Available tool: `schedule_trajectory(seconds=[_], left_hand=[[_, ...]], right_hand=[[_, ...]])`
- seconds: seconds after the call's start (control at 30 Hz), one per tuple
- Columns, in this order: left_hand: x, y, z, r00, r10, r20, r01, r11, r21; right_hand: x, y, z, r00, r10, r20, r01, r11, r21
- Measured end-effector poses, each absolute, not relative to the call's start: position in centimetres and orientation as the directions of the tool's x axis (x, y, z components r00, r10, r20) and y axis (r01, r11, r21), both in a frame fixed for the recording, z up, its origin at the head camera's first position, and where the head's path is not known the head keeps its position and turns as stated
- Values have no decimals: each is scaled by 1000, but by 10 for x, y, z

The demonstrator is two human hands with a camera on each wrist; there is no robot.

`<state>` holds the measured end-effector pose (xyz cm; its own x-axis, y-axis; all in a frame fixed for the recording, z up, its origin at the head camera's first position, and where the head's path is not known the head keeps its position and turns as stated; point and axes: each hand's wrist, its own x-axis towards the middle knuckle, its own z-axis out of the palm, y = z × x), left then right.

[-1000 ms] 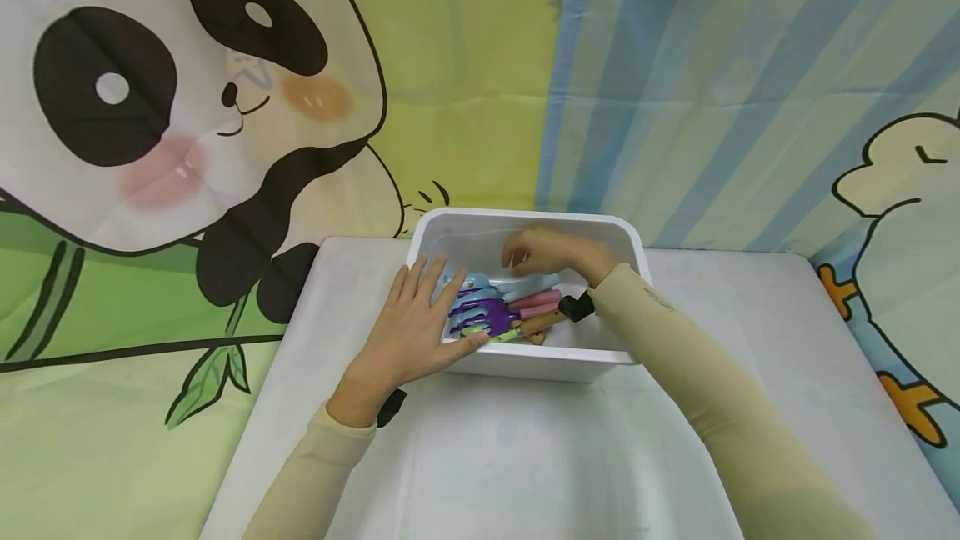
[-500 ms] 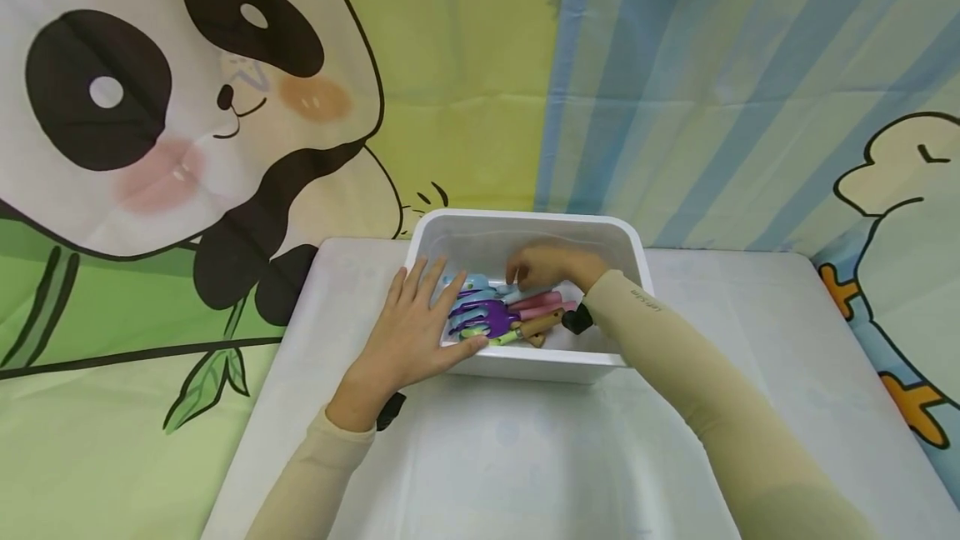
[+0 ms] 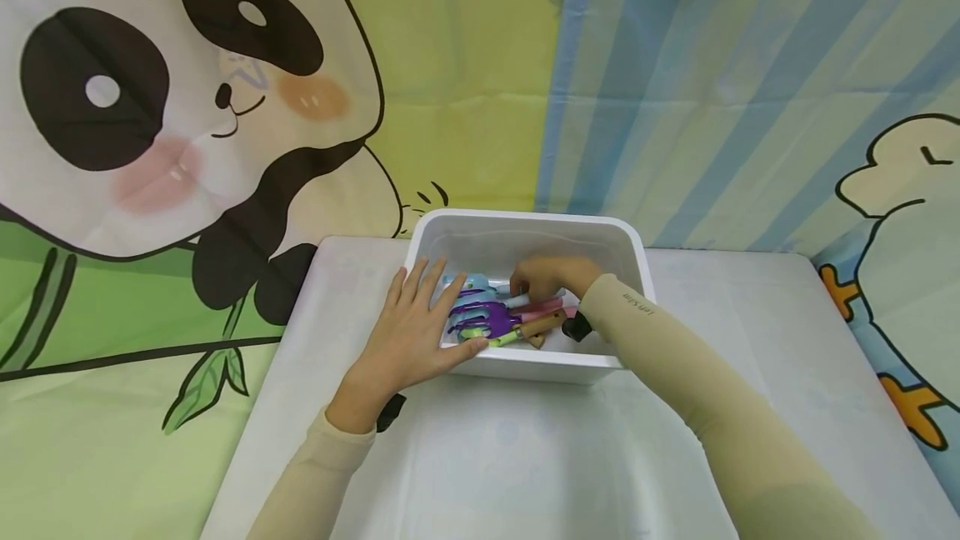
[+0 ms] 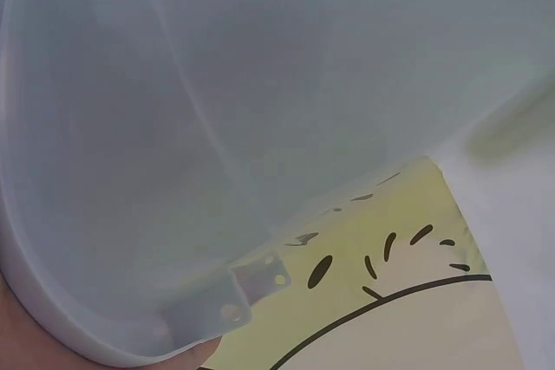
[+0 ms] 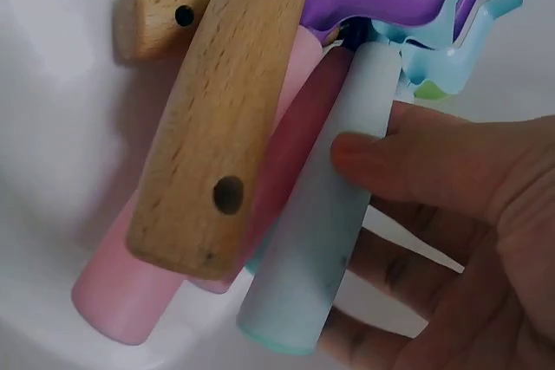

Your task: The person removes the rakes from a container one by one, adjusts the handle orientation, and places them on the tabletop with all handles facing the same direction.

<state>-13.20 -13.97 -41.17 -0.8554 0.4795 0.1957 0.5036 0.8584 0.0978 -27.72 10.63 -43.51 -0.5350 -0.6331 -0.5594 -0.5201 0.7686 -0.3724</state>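
Observation:
Inside the white plastic tub point(image 3: 540, 370), my right hand point(image 3: 553, 275) reaches down among small garden tools. In the right wrist view its thumb point(image 5: 373, 162) presses on a pale blue handle point(image 5: 312, 214), with fingers curled along the other side. Light blue prongs point(image 5: 447, 62) show beyond that handle's far end, partly behind other tools. A wooden handle point(image 5: 221, 119) lies alongside, over pink handles point(image 5: 126, 288). A purple hand fork point(image 3: 491, 317) lies at the tub's left. My left hand point(image 3: 412, 323) rests on the tub's left front corner, fingers spread straight.
The tub stands on a white-covered table point(image 3: 480, 457), near its back edge. A printed backdrop point(image 3: 480, 90) with a panda and blue stripes hangs close behind. Another wooden handle end point(image 5: 152, 23) lies by the tub wall.
My right hand has lowered into the tub and moved slightly right, from above the tools onto the pale blue handle. My left hand stays at the tub's corner.

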Motion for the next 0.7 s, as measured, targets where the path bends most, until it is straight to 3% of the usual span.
schedule_trajectory(seconds=[0.27,0.7], left_hand=[[-130,-140,-411,-853,480,203,506,857,99],[-130,-140,-413,-850,483,211,512,852,113]], right_hand=[[-275,103,-434,-527,-640,-560,-570,754,-325],[-282,108,-424,-542,-710,-450,-638,696,-329]])
